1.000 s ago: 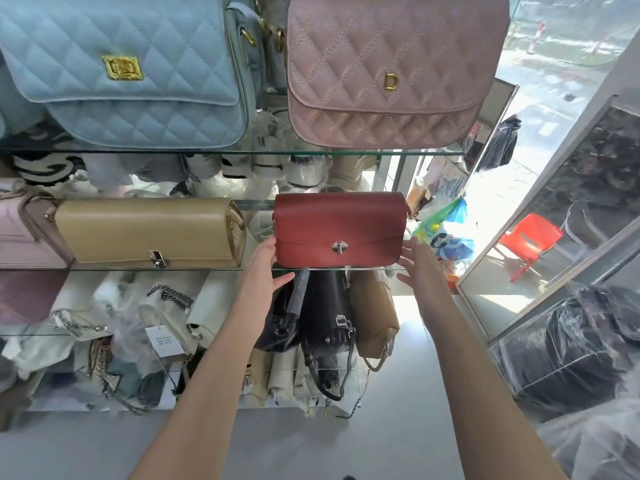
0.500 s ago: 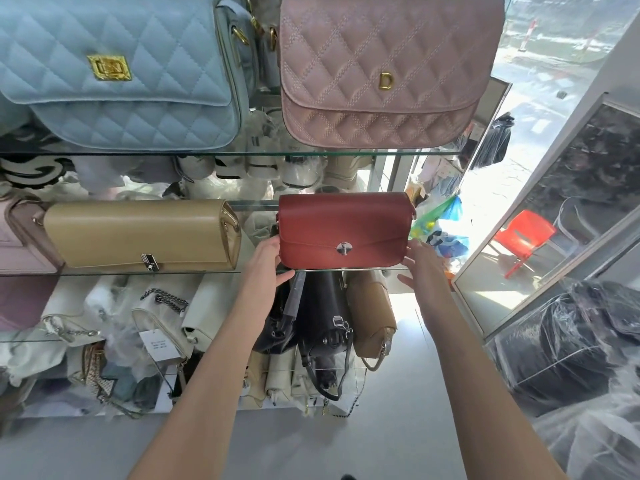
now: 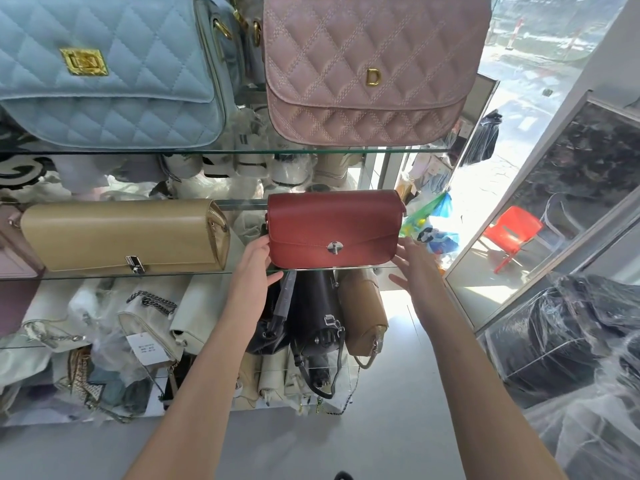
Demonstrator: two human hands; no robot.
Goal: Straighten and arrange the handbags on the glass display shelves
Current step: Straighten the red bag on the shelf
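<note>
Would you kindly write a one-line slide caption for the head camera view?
Left hand and right hand flank the red handbag on a glass shelf beside a tan clutch.

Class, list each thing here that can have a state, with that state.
Red bag, upright on middle shelf, flap shut.
Tan bag, upright beside it, flap shut.
Blue bag, on top shelf, flap shut.
Pink bag, on top shelf, flap shut.
Left hand, open, touching red bag's left end.
Right hand, open, at red bag's right end.
</note>
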